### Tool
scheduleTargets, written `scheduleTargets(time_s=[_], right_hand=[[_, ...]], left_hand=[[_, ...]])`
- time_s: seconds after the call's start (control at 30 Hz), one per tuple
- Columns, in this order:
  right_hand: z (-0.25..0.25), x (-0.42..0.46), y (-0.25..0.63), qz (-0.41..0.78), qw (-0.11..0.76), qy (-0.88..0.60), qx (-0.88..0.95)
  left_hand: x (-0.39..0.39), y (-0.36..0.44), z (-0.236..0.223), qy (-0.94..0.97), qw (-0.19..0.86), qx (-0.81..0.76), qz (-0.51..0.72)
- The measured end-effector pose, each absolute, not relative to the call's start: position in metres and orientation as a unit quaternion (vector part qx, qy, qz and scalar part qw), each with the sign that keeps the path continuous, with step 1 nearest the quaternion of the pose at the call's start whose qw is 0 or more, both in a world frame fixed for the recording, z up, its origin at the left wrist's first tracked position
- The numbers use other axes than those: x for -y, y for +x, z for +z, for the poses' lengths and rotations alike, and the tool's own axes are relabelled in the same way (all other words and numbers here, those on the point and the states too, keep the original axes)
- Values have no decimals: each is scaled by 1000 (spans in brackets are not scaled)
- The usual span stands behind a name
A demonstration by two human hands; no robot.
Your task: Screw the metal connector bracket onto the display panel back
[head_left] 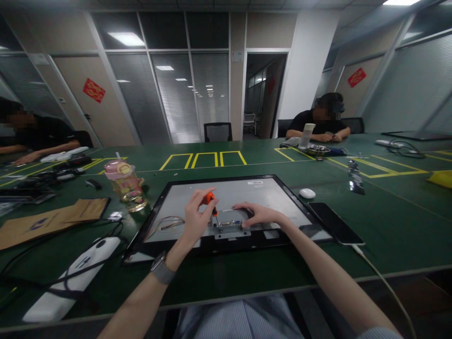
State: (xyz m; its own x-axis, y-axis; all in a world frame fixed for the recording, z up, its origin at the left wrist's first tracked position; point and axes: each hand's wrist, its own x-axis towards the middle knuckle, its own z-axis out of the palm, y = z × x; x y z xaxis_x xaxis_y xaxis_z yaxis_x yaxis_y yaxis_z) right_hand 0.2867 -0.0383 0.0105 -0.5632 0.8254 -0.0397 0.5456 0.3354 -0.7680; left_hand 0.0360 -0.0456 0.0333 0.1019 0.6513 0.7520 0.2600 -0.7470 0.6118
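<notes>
A flat display panel [278, 197] with a black frame and grey metal back lies on the green table in front of me. My left hand [197, 214] is closed around the orange handle of a screwdriver [211, 197]. The screwdriver's shaft points down at a metal bracket [231, 231] with ports near the panel's front edge. My right hand [259, 214] rests over the bracket's right end, thumb and fingers spread around it, apparently steadying it. Thin wires [162, 222] run across the panel left of the bracket.
On the left stand a pink-lidded cup [125, 186], a brown paper bag [52, 219] and a white power strip [76, 278] with black cables. To the right lie a phone [335, 222] on a cable and a white case [307, 193]. Two people sit across the table.
</notes>
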Motion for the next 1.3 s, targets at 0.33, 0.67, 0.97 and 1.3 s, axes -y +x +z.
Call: scheduleTargets(time_s=[0.33,0.67,0.97,1.3], right_hand=[[2,33,289,378,188,-422,803],[6,35,289,379,185,-423,802],[1,33,290,379,188,-420,802],[6,36,288,377,179,-431,800]], left_hand=[[49,36,35,725,299,-263,562],[53,38,36,713,288,-272,579],[48,37,36,710,196,-298,607],[49,36,33,699,274,-270,603]])
